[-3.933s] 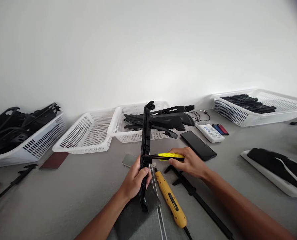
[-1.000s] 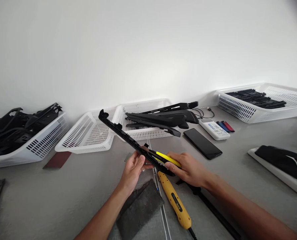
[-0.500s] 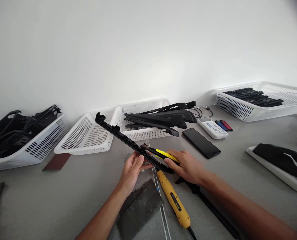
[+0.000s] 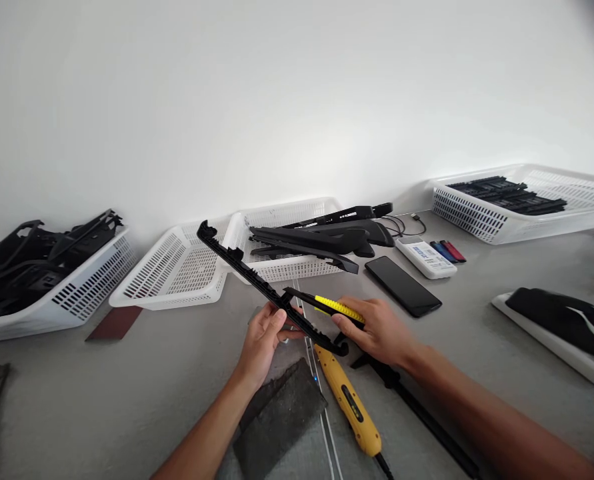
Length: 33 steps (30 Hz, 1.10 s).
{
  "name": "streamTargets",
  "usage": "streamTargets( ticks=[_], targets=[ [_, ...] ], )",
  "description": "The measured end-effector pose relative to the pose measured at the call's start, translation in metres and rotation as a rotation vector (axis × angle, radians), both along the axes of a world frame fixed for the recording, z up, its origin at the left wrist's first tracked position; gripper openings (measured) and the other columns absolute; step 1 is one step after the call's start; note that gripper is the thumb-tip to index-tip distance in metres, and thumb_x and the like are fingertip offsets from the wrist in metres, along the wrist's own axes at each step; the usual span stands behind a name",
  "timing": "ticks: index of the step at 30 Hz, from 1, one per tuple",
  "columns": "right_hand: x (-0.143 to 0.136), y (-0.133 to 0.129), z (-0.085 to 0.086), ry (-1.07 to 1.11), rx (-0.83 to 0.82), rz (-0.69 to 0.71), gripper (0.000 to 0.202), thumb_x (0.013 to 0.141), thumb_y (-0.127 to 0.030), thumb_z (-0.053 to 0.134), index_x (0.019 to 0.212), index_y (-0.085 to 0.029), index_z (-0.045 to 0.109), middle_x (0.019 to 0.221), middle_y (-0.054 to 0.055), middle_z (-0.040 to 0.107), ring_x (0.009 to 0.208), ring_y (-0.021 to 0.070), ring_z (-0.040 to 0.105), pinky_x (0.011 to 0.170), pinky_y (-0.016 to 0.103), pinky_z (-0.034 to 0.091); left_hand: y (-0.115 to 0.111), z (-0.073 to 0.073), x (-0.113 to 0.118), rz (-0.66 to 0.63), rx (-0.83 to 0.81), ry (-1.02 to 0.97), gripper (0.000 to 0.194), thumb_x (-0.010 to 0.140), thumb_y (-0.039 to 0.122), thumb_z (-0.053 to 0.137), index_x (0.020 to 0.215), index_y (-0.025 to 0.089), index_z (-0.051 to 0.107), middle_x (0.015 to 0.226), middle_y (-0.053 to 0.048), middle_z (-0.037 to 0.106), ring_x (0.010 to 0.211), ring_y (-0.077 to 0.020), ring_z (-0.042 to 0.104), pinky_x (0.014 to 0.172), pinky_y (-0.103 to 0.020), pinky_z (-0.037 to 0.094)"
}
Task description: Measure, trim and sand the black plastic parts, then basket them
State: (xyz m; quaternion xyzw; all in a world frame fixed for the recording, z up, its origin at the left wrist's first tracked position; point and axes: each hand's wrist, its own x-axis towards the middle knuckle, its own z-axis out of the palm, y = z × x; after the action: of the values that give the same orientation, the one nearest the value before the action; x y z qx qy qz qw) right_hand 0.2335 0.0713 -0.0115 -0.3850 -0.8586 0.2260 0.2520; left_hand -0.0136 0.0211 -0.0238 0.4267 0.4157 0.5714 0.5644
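Left hand (image 4: 263,333) has its fingers pinched around the long black plastic strip (image 4: 251,273), which is held slanted above the counter (image 4: 177,373). Right hand's (image 4: 381,330) fingers are curled snugly round a yellow-and-black cutter (image 4: 337,309), tip right by the strip, can't tell if they're touching. Yellow corded tool (image 4: 347,400) lies just below.

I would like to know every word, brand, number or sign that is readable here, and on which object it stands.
Nothing can be read with certainty.
White device: blue print, too small and blurred.
Yellow corded tool: marks on its dark panel, too small.
Yellow-and-black cutter: no lettering that I can make out.
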Motion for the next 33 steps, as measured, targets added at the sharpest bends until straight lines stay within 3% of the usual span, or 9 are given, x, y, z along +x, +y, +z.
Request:
streamTargets(
  ticks=[7,12,14,18,21,25,28,33],
  targets=[
    [0.001,-0.001,0.001,0.087,0.012,0.015,0.035,0.109,-0.046,0.045,0.086,-0.022,0.058,0.072,-0.001,0.06,0.064,0.015,0.055,0.064,0.029,0.034,-0.002,0.005,-0.001,0.009,-0.019,-0.016,0.039,0.093,0.052,0.069,0.096,0.013,0.074,0.089,-0.007,0.072,0.07,-0.0159,0.065,0.062,-0.026,0.058],
    [0.004,0.0,0.003,0.106,0.053,-0.024,0.033,0.107,-0.044,0.048,0.087,-0.022,0.06,0.068,-0.002,0.057,0.059,0.0145,0.052,0.061,0.029,0.033,-0.005,0.009,0.001,0.0,-0.112,-0.124,0.053,0.089,0.057,0.07,0.118,0.013,0.072,0.079,-0.002,0.065,0.054,-0.0137,0.057,0.044,-0.024,0.048],
    [0.004,0.0,0.004,0.116,0.071,0.001,0.032,0.107,-0.043,0.048,0.088,-0.021,0.061,0.071,-0.001,0.059,0.061,0.0147,0.054,0.063,0.029,0.035,-0.006,0.009,0.001,-0.016,-0.142,-0.151,0.053,0.088,0.059,0.071,0.116,0.013,0.072,0.077,-0.001,0.063,0.052,-0.0127,0.056,0.042,-0.023,0.046],
    [0.005,0.0,0.004,0.106,0.092,0.02,0.032,0.108,-0.043,0.048,0.088,-0.021,0.062,0.073,0.0,0.061,0.064,0.0151,0.056,0.064,0.029,0.036,-0.005,0.008,0.003,-0.047,-0.125,-0.139,0.049,0.089,0.061,0.071,0.098,0.013,0.073,0.08,-0.003,0.067,0.048,-0.0105,0.053,0.04,-0.023,0.044],
    [0.006,0.0,0.003,0.111,0.129,-0.031,0.033,0.107,-0.043,0.048,0.089,-0.021,0.062,0.07,0.0,0.059,0.061,0.0152,0.054,0.062,0.029,0.035,-0.004,0.011,0.003,-0.025,-0.114,-0.129,0.05,0.089,0.061,0.075,0.099,0.012,0.074,0.087,-0.006,0.069,0.053,-0.0107,0.056,0.043,-0.023,0.045],
    [0.004,-0.002,0.005,0.078,0.126,0.064,0.034,0.108,-0.043,0.046,0.092,-0.021,0.065,0.079,0.003,0.067,0.068,0.0165,0.058,0.066,0.03,0.039,-0.003,0.017,0.003,-0.02,-0.139,-0.184,0.056,0.085,0.066,0.078,0.103,0.013,0.075,0.094,-0.007,0.07,0.056,-0.0101,0.054,0.04,-0.021,0.043],
    [0.002,-0.002,0.005,0.06,0.1,0.047,0.035,0.109,-0.045,0.045,0.099,-0.021,0.069,0.083,0.004,0.071,0.07,0.0178,0.061,0.067,0.03,0.041,-0.003,0.021,0.002,-0.03,-0.128,-0.222,0.054,0.084,0.066,0.079,0.103,0.015,0.075,0.094,-0.006,0.069,0.057,-0.0094,0.053,0.04,-0.019,0.042],
    [0.002,0.001,0.0,0.036,0.124,-0.033,0.036,0.108,-0.047,0.046,0.109,-0.022,0.072,0.081,0.005,0.072,0.069,0.0191,0.062,0.067,0.03,0.042,-0.005,0.024,0.002,-0.134,-0.104,-0.26,0.048,0.091,0.061,0.075,0.1,0.014,0.071,0.097,-0.007,0.068,0.057,-0.0076,0.054,0.046,-0.019,0.045]
  ],
)
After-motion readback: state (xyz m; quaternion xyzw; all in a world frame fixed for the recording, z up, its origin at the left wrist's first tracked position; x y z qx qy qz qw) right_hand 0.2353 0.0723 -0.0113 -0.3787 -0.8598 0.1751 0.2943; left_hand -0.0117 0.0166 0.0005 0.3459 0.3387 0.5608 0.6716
